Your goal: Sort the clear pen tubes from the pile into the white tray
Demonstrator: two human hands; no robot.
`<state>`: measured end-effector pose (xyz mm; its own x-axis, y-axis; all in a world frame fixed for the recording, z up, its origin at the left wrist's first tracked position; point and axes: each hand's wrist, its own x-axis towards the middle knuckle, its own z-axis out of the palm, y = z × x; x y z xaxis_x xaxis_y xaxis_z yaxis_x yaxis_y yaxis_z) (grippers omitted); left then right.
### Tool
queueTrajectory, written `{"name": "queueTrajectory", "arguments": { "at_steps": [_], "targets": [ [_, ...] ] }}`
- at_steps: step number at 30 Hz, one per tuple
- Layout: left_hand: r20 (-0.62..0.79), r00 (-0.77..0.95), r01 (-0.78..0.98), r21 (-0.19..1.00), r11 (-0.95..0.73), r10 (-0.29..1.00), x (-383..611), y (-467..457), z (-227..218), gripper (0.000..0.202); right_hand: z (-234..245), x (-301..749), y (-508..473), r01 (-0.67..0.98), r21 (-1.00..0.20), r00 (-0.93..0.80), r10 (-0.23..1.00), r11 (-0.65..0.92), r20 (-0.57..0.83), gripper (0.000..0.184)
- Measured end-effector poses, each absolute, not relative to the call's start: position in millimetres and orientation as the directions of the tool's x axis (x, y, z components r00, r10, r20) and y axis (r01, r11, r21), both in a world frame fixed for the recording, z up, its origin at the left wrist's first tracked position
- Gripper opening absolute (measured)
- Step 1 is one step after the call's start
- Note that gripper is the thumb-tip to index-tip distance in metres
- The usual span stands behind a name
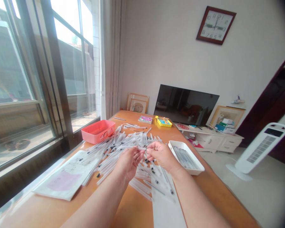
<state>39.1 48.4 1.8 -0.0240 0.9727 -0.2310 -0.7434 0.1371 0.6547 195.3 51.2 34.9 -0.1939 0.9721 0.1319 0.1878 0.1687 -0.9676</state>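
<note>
Where the table [133, 212] comes closest to the camera, a white paper strip [167, 212] lies under a few loose, slim pieces, some with black ends. Next out, both hands meet above the middle of the table. Left hand [133, 161]: thumb and fingers closed on one slim clear tube [141, 148], held roughly level. Right hand [160, 153]: thumb and forefinger pinched at the tube's right end; whether a small part sits there is too small to tell.

Handling estimate: very light, stiff, probably smooth plastic. Being narrow, likely to roll or twist between fingertips; a thin wall could crack if bent. Suggested hold: thumb against forefinger near mid-length on the left, light pinch at the very end on the right, any force kept along the length.

Around the hands: a heap of similar tubes [112, 163] spreads left and beyond, beside a booklet [66, 177]; to the right, a white tray [194, 172] of slim rods [184, 156] lying side by side. Farther: pink basket [95, 137] at the left edge, then a yellow box [163, 122] near the far end. Beyond the table, a dark television [186, 104].
</note>
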Motion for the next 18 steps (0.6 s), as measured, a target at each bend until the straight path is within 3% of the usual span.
{"name": "queueTrajectory", "arguments": {
  "at_steps": [7,13,18],
  "targets": [
    [-0.206,-0.026,-0.752,0.648,0.117,0.978,40.2,45.8,6.6,0.013,30.7,192.6,50.8,0.219,-0.961,-0.173,0.976,0.172,0.135,0.025],
    [-0.159,-0.018,-0.728,0.679,0.096,0.987,41.2,42.1,9.4,0.014,23.5,188.2,51.7,0.329,-0.920,-0.139,0.975,0.211,0.173,0.043],
    [-0.156,-0.027,-0.729,0.679,0.087,0.987,39.7,41.8,11.0,0.014,21.8,187.1,53.3,0.305,-0.938,-0.121,0.984,0.164,0.132,0.052]
  ]
}}
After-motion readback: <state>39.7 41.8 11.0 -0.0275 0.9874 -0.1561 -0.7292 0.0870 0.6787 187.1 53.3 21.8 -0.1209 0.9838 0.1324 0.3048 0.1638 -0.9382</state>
